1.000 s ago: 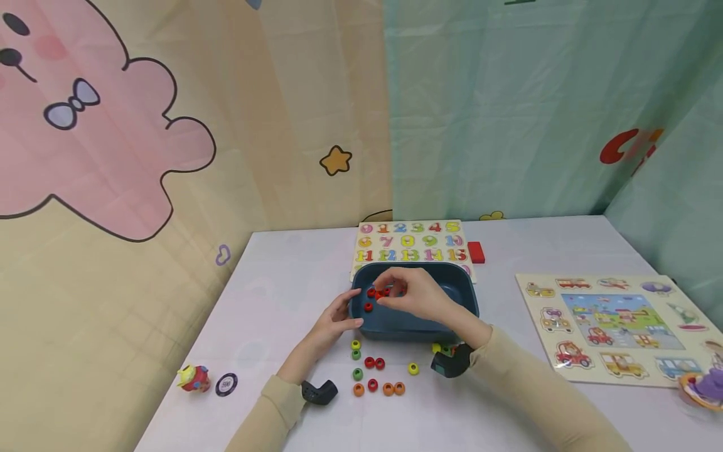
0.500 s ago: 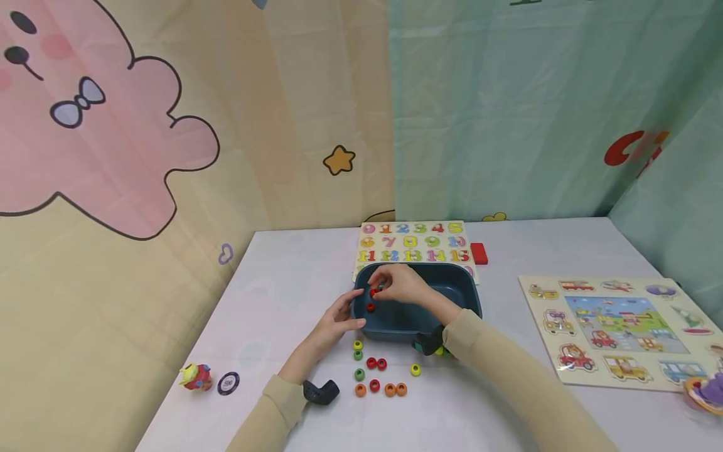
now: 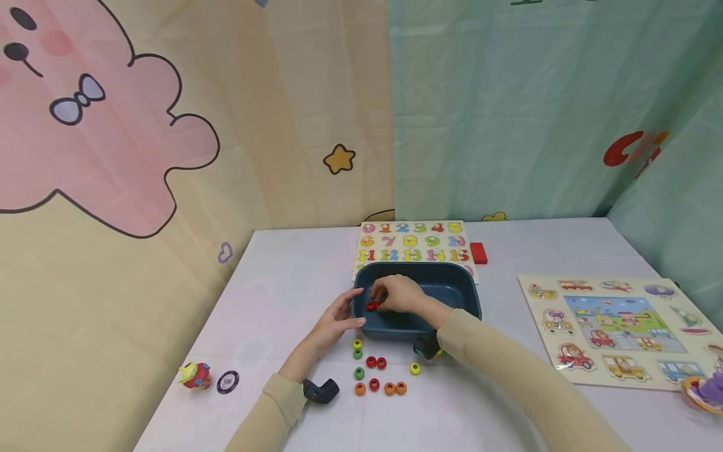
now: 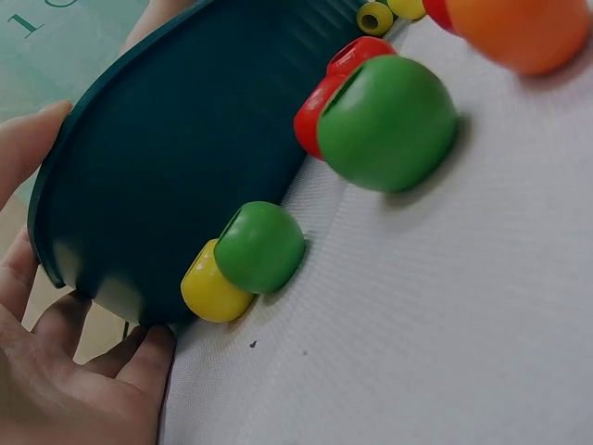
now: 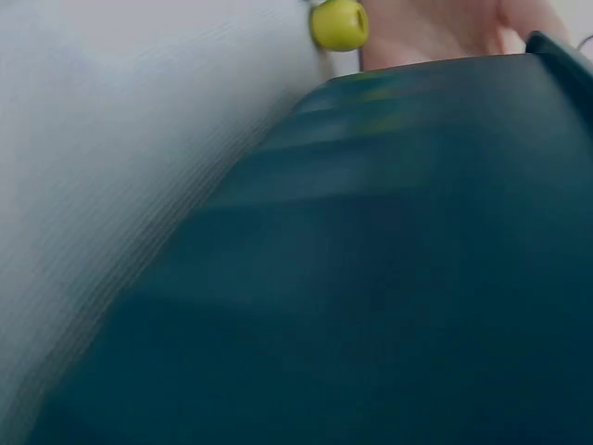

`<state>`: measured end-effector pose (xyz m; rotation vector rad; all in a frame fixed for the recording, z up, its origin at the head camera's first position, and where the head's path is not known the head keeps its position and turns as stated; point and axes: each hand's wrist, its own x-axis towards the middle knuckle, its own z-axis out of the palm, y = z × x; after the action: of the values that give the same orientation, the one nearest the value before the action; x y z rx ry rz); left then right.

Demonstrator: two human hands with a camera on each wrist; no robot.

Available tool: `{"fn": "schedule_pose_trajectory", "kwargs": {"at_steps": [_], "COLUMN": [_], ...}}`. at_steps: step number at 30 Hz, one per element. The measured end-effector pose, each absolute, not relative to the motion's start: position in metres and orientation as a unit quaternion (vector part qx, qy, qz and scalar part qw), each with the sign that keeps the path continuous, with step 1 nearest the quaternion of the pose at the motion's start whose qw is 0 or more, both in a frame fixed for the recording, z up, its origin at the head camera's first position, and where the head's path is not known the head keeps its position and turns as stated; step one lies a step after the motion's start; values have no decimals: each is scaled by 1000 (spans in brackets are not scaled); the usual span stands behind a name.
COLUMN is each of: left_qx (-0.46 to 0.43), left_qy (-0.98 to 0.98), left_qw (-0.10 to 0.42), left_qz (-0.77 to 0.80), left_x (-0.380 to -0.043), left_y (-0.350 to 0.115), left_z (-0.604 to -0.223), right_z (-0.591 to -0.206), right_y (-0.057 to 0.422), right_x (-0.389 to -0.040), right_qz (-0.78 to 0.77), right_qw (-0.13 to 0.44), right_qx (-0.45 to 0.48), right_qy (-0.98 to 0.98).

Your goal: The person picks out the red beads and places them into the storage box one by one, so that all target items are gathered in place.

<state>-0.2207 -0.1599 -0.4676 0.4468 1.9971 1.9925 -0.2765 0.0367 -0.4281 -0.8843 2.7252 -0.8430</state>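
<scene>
My left hand (image 3: 329, 326) holds the left end of a dark blue bin (image 3: 435, 321), thumb at the front side and fingers at the end wall. In the left wrist view its fingertips (image 4: 153, 357) rest against the bin's outer wall and rim. My right hand (image 3: 400, 294) reaches inside the bin, fingers curled down at the left part. Its thumb and fingers pinch a red bead (image 3: 377, 306), right beside another red bead (image 3: 369, 306). Part of the beads is hidden behind the fingers. The right wrist view shows mostly the bin's outer wall (image 5: 371, 278).
In front of the bin lie loose beads: green (image 3: 359, 373), red (image 3: 374, 384), orange (image 3: 390, 388) and yellow (image 3: 415, 368). A number puzzle (image 3: 409, 241) and red block (image 3: 478, 253) sit behind, a vehicle puzzle (image 3: 621, 333) at right. A toy figure (image 3: 195, 375) and chip (image 3: 228, 382) lie left.
My right hand has gone from above the bin down among the red beads, then slightly toward me, bringing a red bead beside the other. The left hand stays at the bin's end.
</scene>
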Motion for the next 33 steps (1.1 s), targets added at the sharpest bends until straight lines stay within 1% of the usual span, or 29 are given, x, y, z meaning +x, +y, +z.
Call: {"fn": "schedule_pose_trajectory", "kwargs": {"at_steps": [5, 10, 13, 17, 21, 24, 29, 33], "left_qx": [152, 144, 145, 153, 155, 154, 152, 156], "left_qy": [691, 694, 694, 698, 705, 705, 706, 704], "left_qw": [144, 145, 151, 158, 155, 154, 156, 155], "left_qz": [692, 690, 689, 681, 675, 675, 674, 675], "left_x": [-221, -220, -218, -213, -211, -211, -211, -211], "left_y": [-160, -159, -158, -157, -156, -156, -156, -156], "left_z": [-467, -467, -462, -453, -448, -447, -447, -446], "right_z": [-430, -428, -420, -404, -392, -389, -395, -404], "right_y": [35, 37, 42, 52, 64, 71, 77, 77], "right_x": [-276, -277, -277, -272, -257, -241, -207, -184], "right_qz": [-279, -295, -332, -417, -482, -499, -498, -491], "right_qw": [76, 62, 46, 37, 35, 31, 29, 42], "right_qx": [-290, -270, -250, -235, -252, -281, -331, -362], "right_qy": [912, 914, 908, 877, 838, 819, 801, 792]}}
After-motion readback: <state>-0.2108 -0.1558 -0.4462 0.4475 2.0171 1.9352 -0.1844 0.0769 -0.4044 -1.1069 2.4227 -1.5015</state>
